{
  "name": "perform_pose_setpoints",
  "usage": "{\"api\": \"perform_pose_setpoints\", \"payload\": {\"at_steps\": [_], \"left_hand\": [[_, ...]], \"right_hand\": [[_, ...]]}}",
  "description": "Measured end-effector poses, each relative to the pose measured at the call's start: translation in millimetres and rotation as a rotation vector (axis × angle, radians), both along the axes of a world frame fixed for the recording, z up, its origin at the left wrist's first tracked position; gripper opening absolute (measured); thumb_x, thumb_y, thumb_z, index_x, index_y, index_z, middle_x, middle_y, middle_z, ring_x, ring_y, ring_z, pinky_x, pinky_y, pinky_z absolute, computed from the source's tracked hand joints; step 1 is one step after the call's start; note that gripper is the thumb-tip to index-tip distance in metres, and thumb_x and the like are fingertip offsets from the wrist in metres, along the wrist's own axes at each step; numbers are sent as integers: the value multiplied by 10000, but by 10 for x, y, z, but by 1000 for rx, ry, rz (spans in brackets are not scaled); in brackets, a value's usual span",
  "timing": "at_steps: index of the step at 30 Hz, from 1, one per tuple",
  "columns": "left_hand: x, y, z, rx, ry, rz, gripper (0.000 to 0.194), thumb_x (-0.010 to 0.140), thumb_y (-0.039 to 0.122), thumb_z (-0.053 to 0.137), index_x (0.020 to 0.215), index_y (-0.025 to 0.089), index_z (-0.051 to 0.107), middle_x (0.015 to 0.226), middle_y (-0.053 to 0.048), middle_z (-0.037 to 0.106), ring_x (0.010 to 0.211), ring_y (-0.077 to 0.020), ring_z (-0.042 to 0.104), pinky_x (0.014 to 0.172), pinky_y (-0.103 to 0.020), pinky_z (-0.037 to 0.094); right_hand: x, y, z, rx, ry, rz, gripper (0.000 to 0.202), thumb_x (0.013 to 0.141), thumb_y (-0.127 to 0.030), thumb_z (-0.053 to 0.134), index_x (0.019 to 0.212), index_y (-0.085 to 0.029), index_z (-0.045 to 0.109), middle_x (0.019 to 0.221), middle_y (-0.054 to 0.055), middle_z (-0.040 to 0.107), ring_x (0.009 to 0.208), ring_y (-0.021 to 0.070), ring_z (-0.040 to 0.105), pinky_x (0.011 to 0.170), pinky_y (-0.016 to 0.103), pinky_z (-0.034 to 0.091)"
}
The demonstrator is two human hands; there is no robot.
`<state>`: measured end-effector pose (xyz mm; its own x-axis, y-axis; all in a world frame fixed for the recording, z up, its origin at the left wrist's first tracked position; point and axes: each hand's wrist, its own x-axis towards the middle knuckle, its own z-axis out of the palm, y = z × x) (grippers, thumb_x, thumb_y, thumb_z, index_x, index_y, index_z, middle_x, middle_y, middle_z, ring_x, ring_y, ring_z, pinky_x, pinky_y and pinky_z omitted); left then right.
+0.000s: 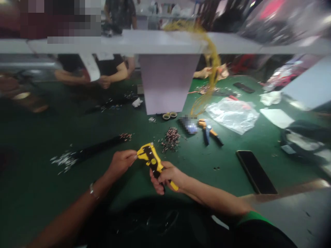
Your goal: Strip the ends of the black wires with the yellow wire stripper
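Note:
My right hand (169, 175) is wrapped around the handles of a yellow and black wire stripper (153, 159), its head tilted up and to the left. At the stripper's jaws, the fingertips of my left hand (124, 161) are pinched together; what they hold is too small to make out. Left of that hand lies a bundle of black wires (97, 148), with pale ends at the left and coppery ends at the right. Just beyond the stripper is a pile of small dark and coppery bits (172, 137).
An orange and blue hand tool (208, 132), a clear plastic bag (234, 113) and two tape rolls (170, 115) lie farther back. To the right is a black phone (256, 172). A white upright panel (168, 82) supports a shelf (160, 43); co-workers' hands (104, 81) show behind it.

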<state>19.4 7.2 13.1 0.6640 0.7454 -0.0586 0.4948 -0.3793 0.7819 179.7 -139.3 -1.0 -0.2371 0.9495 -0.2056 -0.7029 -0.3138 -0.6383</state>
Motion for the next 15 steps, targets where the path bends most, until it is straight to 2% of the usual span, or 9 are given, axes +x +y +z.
{"api": "perform_pose_setpoints", "payload": {"at_steps": [3,9,15], "left_hand": [[9,-50,36,15,-24,-30,312,749,351,524,497,167,522,465,37,431,502,-95,388,509,-206,301],[-8,-56,-75,-80,-179,-6,217,768,309,544,686,143,657,474,47,455,475,-82,399,486,-195,318],[-22,-95,-74,-82,-218,-24,193,788,265,543,707,144,669,467,52,468,460,-71,390,474,-191,327]], "right_hand": [[9,-52,-10,-60,7,11,280,544,-70,519,813,-137,558,556,-19,553,414,111,461,390,252,392],[29,-67,15,-96,2,58,248,577,-79,528,813,-144,564,600,-2,553,451,121,462,430,280,391],[6,-82,46,-91,-20,62,244,581,-74,539,812,-143,575,609,2,564,463,122,470,442,289,396]]}}
